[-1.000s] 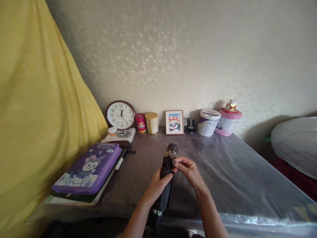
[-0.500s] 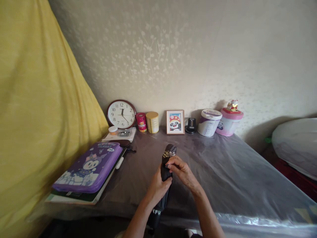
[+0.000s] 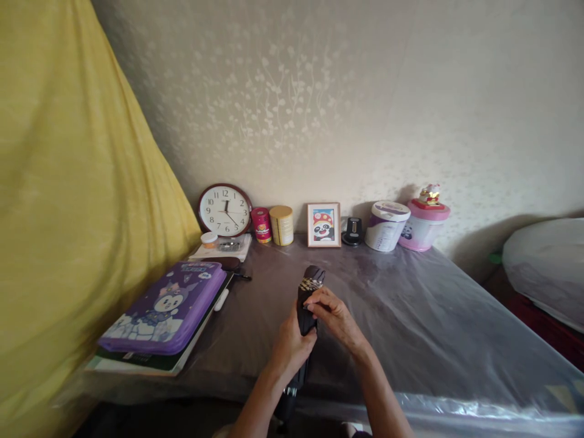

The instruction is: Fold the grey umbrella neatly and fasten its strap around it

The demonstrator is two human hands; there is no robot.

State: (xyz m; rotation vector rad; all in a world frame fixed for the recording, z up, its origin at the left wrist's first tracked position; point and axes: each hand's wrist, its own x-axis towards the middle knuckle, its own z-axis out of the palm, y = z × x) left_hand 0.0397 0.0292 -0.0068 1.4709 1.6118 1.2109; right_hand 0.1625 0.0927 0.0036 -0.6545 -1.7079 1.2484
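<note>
Left hand: your left hand [image 3: 293,345] is clenched round the middle of the folded umbrella [image 3: 311,281], thumb across the front.
Right hand: your right hand [image 3: 336,317] is curled, fingertips [image 3: 312,302] pinching the fabric just under the patterned band. Can't tell whether it's a strap or plain cloth you hold.
Umbrella: dark, folded and tilted. The far tip points toward the wall, and the handle end drops below the near edge of the table [image 3: 424,322]. It is held between both hands over the near middle of the table.
Table: covered in clear plastic sheet.
Left of you: purple cartoon case [image 3: 166,307] lies on a stack of books [image 3: 137,365], well apart from the umbrella. Yellow curtain [image 3: 64,213] hangs beside it.
Back row at the wall, left to right: round clock [image 3: 224,210], red tin [image 3: 261,225], yellow tin [image 3: 281,225], panda picture frame [image 3: 323,225], small black device [image 3: 351,232], white tub [image 3: 385,227], pink tub [image 3: 423,226] with a figurine [image 3: 429,194] on top.
In front of clock: flat tray [image 3: 223,248] with small bits on it, too small to tell.
Far right: bundle under plastic [image 3: 542,261], off the table.
</note>
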